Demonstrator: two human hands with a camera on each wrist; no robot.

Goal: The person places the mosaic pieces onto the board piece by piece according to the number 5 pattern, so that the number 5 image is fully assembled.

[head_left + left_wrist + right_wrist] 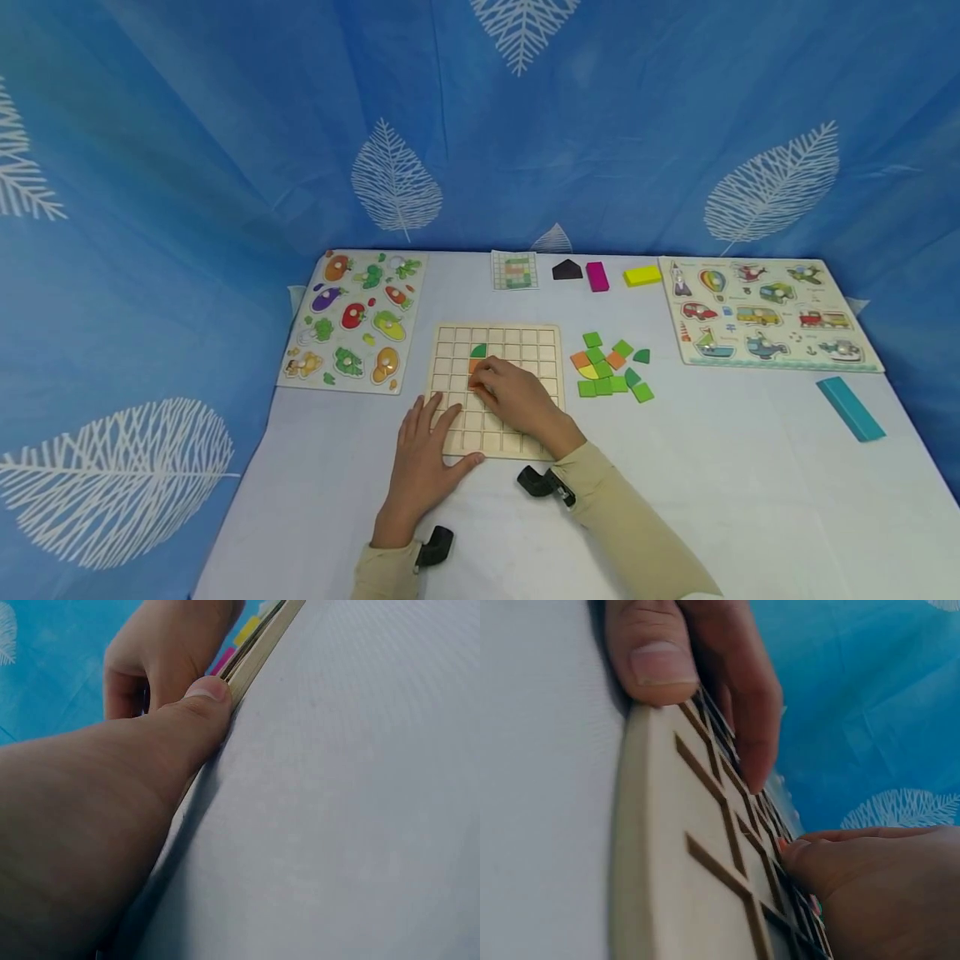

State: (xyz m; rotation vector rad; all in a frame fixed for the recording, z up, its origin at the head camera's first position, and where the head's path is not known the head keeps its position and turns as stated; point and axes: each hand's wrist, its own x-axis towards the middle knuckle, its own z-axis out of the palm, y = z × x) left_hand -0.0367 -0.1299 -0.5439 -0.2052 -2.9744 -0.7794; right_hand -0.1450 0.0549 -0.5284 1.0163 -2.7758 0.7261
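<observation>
A wooden grid board (536, 346) lies on the table under both hands. My left hand (426, 462) rests over its near left corner, fingers spread, with the thumb (202, 694) at the near edge. With thumb and fingertips, my right hand (519, 402) pinches a small orange tile (782, 844) at the board's surface, left of the middle; the fingers mostly hide it. Just beyond them, another orange tile (474, 364) sits in a grid cell. A green quarter-round tile (479, 351) occupies the cell behind that one.
Loose green, orange and yellow tiles (603, 369) lie right of the board. A pattern card (515, 271), black, magenta and yellow blocks (642, 276) stand behind. A vegetable puzzle (360, 325) is at left, a vehicle puzzle (772, 312) at right, near a teal block (851, 409).
</observation>
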